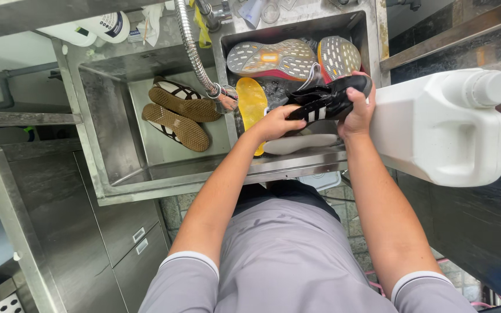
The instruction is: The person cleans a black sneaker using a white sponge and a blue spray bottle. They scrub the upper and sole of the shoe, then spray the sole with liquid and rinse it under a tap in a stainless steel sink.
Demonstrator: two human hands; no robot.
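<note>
This was a shoe-washing station in a utility or back-of-shop wash area. A stainless steel double sink (146,179) filled the view, with a flexible metal hose (191,46) hanging over the divider. Brown-soled shoes (178,113) lay in one basin, and running shoes (273,58) and a yellow insole (251,101) were piled in the other. A large white plastic jug (436,127) stood just beside the sink, and steel cabinets (117,249) ran below.
</note>
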